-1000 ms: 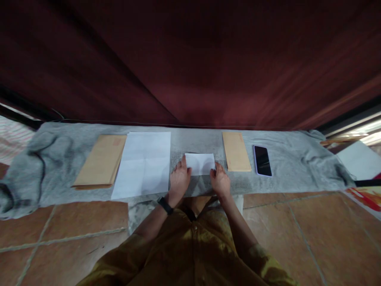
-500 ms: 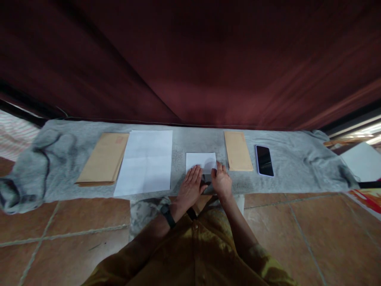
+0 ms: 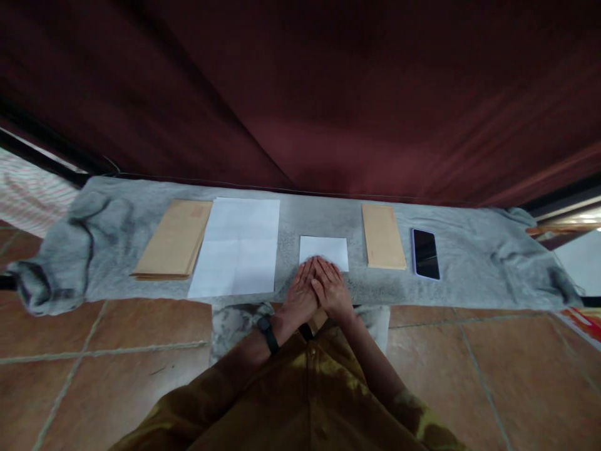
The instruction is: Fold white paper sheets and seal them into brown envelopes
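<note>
A small folded white paper (image 3: 324,249) lies on the grey cloth (image 3: 451,275) straight in front of me. My left hand (image 3: 300,294) and my right hand (image 3: 331,289) lie flat side by side, fingers stretched out and touching, with their fingertips pressing on the near edge of the folded paper. Neither hand holds anything. A black band sits on my left wrist.
To the left lie a large unfolded white sheet (image 3: 239,245) and a stack of brown envelopes (image 3: 175,238). To the right lie a single brown envelope (image 3: 382,236) and a dark phone (image 3: 426,253). A dark red curtain hangs behind; tiled floor lies below.
My hands moved from the paper's two sides to its near edge and came together, side by side, fingers flat on it. The paper looks folded smaller in depth.
</note>
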The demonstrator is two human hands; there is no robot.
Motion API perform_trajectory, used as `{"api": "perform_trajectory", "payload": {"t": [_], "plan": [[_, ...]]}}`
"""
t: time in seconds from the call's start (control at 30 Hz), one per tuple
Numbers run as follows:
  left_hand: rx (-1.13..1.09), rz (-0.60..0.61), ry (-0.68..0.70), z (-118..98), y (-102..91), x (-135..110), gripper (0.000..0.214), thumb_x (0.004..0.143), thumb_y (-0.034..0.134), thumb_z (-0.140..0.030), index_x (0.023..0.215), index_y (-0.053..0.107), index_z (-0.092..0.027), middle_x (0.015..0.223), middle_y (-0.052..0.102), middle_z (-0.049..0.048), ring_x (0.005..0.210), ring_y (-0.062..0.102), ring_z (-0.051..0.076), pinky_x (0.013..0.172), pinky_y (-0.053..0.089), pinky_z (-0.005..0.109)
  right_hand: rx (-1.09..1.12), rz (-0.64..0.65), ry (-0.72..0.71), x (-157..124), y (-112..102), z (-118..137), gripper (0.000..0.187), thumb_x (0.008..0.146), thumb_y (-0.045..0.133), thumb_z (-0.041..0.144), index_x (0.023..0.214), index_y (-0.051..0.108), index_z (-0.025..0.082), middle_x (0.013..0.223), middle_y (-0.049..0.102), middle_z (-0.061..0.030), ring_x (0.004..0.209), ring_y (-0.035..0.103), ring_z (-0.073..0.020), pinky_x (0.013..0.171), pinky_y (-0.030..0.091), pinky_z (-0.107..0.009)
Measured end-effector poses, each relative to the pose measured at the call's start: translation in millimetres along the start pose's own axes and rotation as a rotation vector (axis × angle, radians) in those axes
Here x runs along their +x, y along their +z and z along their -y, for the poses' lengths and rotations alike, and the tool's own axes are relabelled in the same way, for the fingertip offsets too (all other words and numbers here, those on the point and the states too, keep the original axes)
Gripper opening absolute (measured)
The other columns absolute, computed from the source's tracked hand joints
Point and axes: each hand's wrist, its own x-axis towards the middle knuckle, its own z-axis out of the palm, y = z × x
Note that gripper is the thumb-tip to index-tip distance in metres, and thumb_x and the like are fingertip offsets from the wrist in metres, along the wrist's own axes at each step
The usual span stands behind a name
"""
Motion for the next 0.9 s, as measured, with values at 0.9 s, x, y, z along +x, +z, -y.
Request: {"api": "perform_trajectory", "payload": {"t": [0.9], "plan": [[0.015, 0.176, 0.049, 10.4, -28.6, -7.6, 0.089, 0.092, 0.058, -0.051, 0.16, 0.02, -0.01, 0.167, 0.018, 0.0197, 0.157, 0.012, 0.031, 0.127, 0.014, 0.055, -0.168, 0.049, 0.012, -23.3, -11.2, -23.7, 0.058, 0.106, 0.039, 0.038, 0.158, 0.032, 0.015, 0.162, 0.037, -0.0131, 0.151, 0.033, -0.0256, 0.124, 0.029, -0.05]]}}
